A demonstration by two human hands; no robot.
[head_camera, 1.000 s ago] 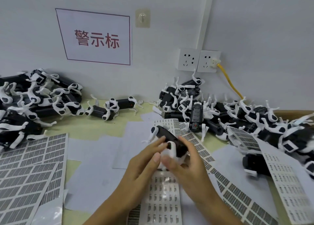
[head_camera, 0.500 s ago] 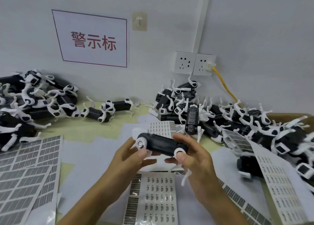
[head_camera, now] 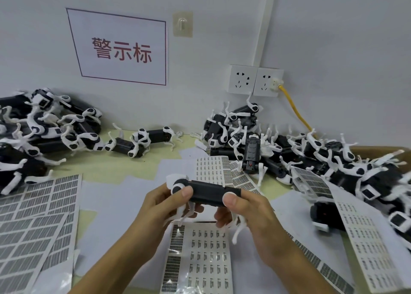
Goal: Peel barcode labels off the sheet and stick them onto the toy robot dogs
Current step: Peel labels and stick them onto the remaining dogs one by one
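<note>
Held at frame centre above the desk (head_camera: 100,173): toy robot dog (head_camera: 205,192), left hand (head_camera: 164,205) and right hand (head_camera: 246,209) curled round either end, thumbs on top. Judged light, rigid-bodied; thin white legs fragile, so best gripped by the black trunk.

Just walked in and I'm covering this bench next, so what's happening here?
A person holds one toy robot dog level in both hands, left hand at one end, right hand at the other, above a barcode label sheet. Piles of toy dogs lie at both sides.
</note>
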